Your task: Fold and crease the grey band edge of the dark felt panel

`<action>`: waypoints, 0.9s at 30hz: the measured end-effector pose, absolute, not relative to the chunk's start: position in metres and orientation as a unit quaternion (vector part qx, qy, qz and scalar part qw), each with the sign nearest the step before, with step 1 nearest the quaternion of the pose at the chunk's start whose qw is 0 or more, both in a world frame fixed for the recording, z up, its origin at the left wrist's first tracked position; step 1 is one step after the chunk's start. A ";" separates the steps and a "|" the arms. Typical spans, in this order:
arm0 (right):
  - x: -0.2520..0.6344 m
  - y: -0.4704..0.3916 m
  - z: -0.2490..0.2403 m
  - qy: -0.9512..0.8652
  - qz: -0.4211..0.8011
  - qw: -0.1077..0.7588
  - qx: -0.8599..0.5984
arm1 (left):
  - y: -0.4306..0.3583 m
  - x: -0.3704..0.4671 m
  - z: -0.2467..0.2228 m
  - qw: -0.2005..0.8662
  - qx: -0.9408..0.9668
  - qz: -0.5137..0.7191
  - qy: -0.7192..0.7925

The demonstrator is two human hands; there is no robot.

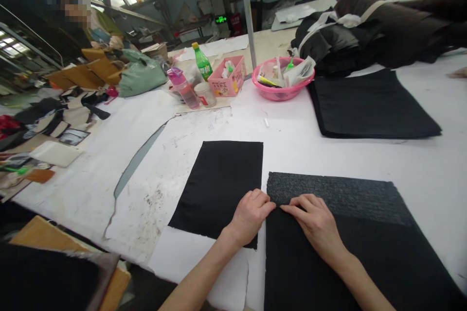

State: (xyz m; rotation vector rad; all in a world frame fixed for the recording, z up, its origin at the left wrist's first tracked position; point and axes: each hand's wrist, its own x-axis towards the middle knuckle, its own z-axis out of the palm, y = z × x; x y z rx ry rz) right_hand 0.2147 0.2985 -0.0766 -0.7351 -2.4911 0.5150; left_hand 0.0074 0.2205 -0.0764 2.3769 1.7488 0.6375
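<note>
A large black fabric piece [310, 267] lies at the front right, with a speckled grey strip [335, 194] across its far end. My left hand [251, 213] is closed in a pinch at its left edge, just below the strip. Close beside it, my right hand [315, 221] pinches the same fabric near that edge, fingertips almost meeting the left ones. What lies between the fingertips is too small to make out clearly. A smaller black fabric piece [222, 184] rests flat to the left, partly under my left wrist and forearm.
A stack of black fabric [372, 107] sits at the back right, before dark bundled cloth [386, 24]. A pink basket [282, 92], a pink box [228, 82], a green bottle [202, 62] and a pink-lidded bottle [184, 90] stand farther back. Another person [104, 31] is at far left.
</note>
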 end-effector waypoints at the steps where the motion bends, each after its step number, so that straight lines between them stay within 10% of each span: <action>1: 0.215 0.298 -0.077 -0.913 0.192 0.242 -0.268 | 0.220 0.007 -0.077 0.057 0.787 0.211 0.577; 27: 0.215 0.298 -0.080 -0.919 0.196 0.222 -0.260 | 0.219 0.009 -0.079 0.026 0.804 0.205 0.557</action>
